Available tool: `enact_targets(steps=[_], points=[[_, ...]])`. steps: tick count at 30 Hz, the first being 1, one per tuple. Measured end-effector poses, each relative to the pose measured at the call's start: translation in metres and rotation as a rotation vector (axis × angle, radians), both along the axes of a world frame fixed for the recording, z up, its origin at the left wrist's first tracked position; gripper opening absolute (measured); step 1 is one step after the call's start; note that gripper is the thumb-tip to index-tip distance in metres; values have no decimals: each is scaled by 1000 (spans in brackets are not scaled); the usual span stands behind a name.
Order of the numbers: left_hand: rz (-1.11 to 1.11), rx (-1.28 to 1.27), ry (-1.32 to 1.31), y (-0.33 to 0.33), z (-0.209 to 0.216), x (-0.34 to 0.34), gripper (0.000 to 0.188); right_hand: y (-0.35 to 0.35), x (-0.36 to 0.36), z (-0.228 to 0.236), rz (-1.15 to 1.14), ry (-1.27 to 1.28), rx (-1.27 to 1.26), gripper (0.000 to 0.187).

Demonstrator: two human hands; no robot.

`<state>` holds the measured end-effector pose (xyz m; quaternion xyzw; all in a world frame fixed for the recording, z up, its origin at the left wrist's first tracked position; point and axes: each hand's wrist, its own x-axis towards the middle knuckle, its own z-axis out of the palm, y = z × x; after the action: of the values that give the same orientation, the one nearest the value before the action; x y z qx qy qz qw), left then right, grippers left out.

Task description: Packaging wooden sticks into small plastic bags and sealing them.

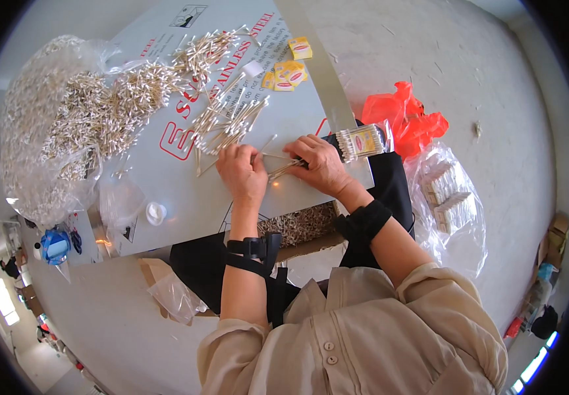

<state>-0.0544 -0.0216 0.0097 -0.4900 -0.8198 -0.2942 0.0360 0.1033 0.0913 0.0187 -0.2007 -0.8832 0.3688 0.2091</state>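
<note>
Near the table's front edge, my left hand (242,172) is closed, its fingertips pinching a cotton swab (269,141) whose white tip sticks out. Facing it, my right hand (319,164) has its fingers curled round a few cotton swabs (283,170) with thin wooden sticks, pointing toward the left hand. A dark object shows partly under the right hand; I cannot tell what it is. Just beyond both hands lies a loose heap of cotton swabs (228,128). Right of the right hand rests a clear pack of swabs (360,143) with a yellow label.
A large clear bag (31,125) spills swabs across the metal-sheet table (199,204). Yellow cards (291,74) lie at the back, a white round lid (156,212) at left. A box (304,227) sits below the edge. Right are a red bag (406,118) and a bag of packs (452,197).
</note>
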Motion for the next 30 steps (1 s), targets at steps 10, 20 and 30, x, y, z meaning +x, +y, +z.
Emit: enact_targets(steps=[10, 20, 30], points=[[130, -166, 70, 31, 18, -31, 8, -10, -6, -1, -64, -3, 168, 55], [-115, -551, -477, -40, 63, -24, 9, -6, -2, -4, -77, 24, 203, 51], [-58, -14, 22, 23, 28, -18, 28, -7, -1, -5, -43, 55, 179, 32]])
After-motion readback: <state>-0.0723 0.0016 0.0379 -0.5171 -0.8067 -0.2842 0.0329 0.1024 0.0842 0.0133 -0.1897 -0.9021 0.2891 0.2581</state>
